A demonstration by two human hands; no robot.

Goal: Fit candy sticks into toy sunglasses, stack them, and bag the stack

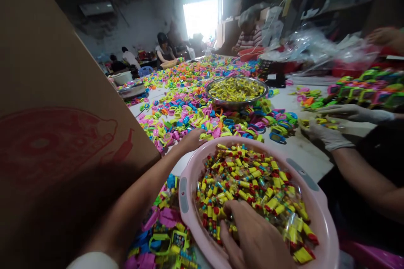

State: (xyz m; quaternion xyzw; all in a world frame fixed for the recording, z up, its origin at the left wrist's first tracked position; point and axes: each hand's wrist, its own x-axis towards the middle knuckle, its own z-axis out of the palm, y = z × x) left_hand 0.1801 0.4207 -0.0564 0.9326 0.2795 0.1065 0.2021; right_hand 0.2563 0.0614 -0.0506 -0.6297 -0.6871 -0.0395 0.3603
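Pink basin (330, 235) at five o'clock in view, with right hand (259, 235) dipped in at the basin's six, fingers loosely curved, any grasp impossible to tell, and left hand (193, 139), narrow, hold also unclear, near the rim's ten, by toy watches (216, 131). Under the right fingertips and onward to twelve, small yellow packets (252, 172): best handled lightly, fingers low, sparing the clear wrappers.

The left arm (135, 197) wears a rounded white sleeve (93, 261).
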